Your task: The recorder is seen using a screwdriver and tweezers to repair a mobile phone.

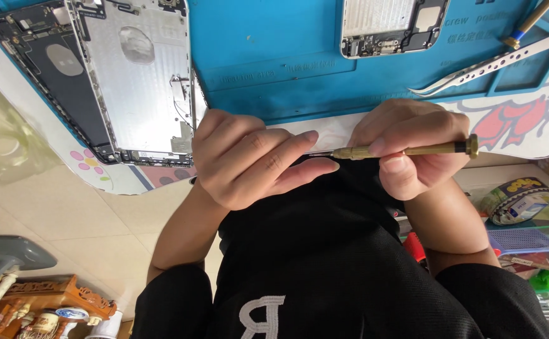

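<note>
Fingers (281,147) of the left hand (249,160) are curled and pressed together at the middle of the frame, closing around the thin dark tip of a brass-handled screwdriver (406,150). Whether they also pinch some small part there cannot be told, since the fingers hide it. The right hand (413,147), just right of centre, grips the screwdriver's knurled handle between thumb and bent fingers. The tool lies nearly level, its capped end pointing toward the right edge and its tip toward the left hand. Both hands are held close together in front of the person's black shirt (325,263), just below the near edge of the blue work mat (268,56) that fills the top of the frame. On the mat at upper left lies an opened phone housing (136,75), a silver shell with its dark half folded out beside it. A second phone chassis (391,25) sits at top centre, partly cut off by the frame. At upper right a pair of silver tweezers (494,63) rests slanted on the mat, with another brass-tipped tool (529,25) just above it. Pale floor tiles (98,207) show at lower left (well below the table's edge).
</note>
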